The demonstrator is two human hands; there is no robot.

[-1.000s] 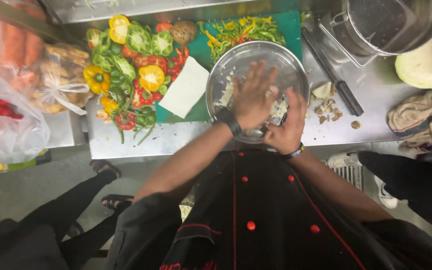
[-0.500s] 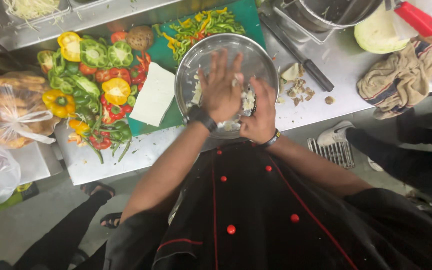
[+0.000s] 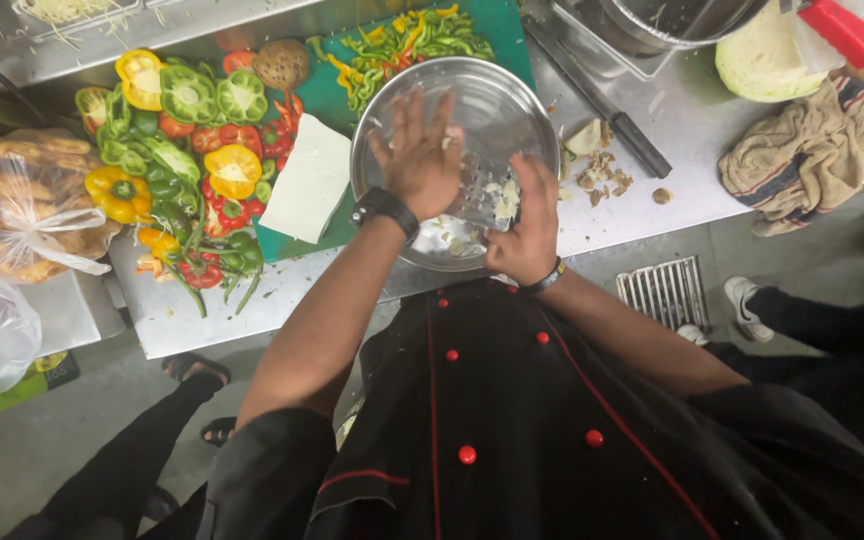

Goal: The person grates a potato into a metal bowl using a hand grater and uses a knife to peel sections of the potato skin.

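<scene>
In the steel bowl (image 3: pixel 457 160) on the table (image 3: pixel 672 120), the right hand (image 3: pixel 524 225) grips a grater (image 3: pixel 482 190); the left hand (image 3: pixel 417 155), fingers spread, presses something hidden against it. White shreds (image 3: pixel 502 205) already lie inside; a white block (image 3: pixel 307 190) beside the bowl remains whole.

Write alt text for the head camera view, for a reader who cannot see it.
Seen from above, a person in a black jacket works both hands over a round metal bowl: the left hand pressed flat, fingers spread, against a metal grater that the right hand steadies, white shreds below. Left of the bowl lie a white block and halved bell peppers.
</scene>
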